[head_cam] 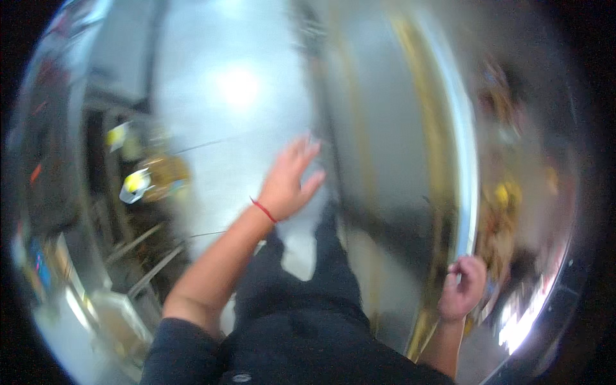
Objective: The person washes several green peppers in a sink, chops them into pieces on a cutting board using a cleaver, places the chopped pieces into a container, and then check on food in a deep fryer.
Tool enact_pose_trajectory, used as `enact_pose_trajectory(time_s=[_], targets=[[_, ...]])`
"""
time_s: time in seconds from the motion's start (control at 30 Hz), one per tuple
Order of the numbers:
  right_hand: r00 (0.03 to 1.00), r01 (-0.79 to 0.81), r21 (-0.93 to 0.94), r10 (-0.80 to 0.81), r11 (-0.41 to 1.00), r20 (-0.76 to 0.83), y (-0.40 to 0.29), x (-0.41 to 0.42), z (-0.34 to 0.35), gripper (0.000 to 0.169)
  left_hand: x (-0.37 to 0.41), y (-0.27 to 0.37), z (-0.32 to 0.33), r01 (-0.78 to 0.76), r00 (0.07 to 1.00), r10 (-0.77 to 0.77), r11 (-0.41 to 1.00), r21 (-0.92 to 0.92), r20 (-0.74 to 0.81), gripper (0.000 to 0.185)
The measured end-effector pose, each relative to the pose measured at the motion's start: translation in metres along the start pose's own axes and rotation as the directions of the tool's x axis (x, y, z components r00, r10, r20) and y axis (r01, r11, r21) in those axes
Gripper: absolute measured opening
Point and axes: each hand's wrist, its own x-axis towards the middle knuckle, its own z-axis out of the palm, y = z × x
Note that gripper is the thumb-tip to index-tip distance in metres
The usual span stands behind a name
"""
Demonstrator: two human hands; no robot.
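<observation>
My left hand [292,179] is held over the pale, shiny floor [216,120], fingers spread and nothing seen in them. A thin red string bracelet [263,211] circles that wrist. Lower right, my right hand [463,288] has its fingers curled, beside the end of a long bright edge [467,192]. Blur hides whether it touches that edge or pinches something small. Between the hands runs a smooth grey surface [394,144] with a yellowish band [433,159] along its right side. My dark trousers [298,308] show below.
To the left is a dark metal rack or frame [149,260], blurred. Near it are an amber-brown item [168,175], seemingly a clear container, and a white-and-yellow object [136,185]. Blurred brown and yellow items [500,207] lie beyond the bright edge on the right.
</observation>
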Motion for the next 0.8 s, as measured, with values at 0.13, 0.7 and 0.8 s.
enact_pose_trajectory(time_s=[0.13,0.7,0.8], targets=[[0.918,0.048,-0.034,-0.031,0.998,0.395,0.002,0.099,0.085,0.030,-0.167,-0.136,-0.036,0.649,0.714,-0.677,0.735,0.196,0.176,0.052],[-0.162,0.619,0.559,-0.606,0.552,0.779,-0.108,0.239,0.376,0.035,-0.447,0.044,0.264,0.881,-0.409,-0.912,-0.387,-0.272,-0.027,0.047],[-0.363,0.579,0.708,-0.649,0.405,0.668,-0.112,0.223,0.421,0.035,-0.369,0.115,0.333,0.543,-0.566,-0.703,-0.711,-0.447,0.431,0.047]])
